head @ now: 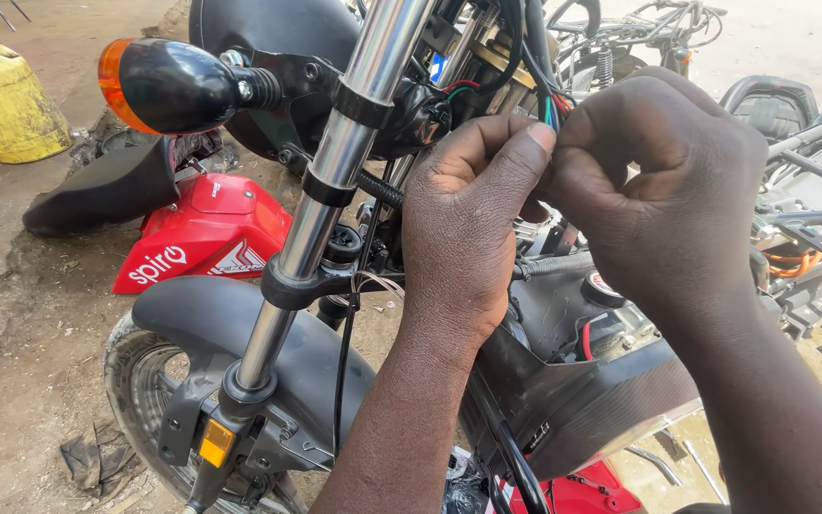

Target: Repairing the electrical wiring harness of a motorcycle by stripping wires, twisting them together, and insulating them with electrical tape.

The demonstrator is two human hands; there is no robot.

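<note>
Nearest, the left hand (463, 238) and the right hand (663, 190) meet at the middle of the view. Their fingertips are pinched together on a bunch of thin coloured wires (552, 107) at about 12 o'clock from the hands. At 9 o'clock stands the shiny fork tube (321, 205) over the grey mudguard (202, 319). Further off at 10 o'clock is an orange blinker light (154, 86), with a red body panel (204, 233) on the ground. Farthest, at 10 o'clock, sits a yellow can (2, 100)
</note>
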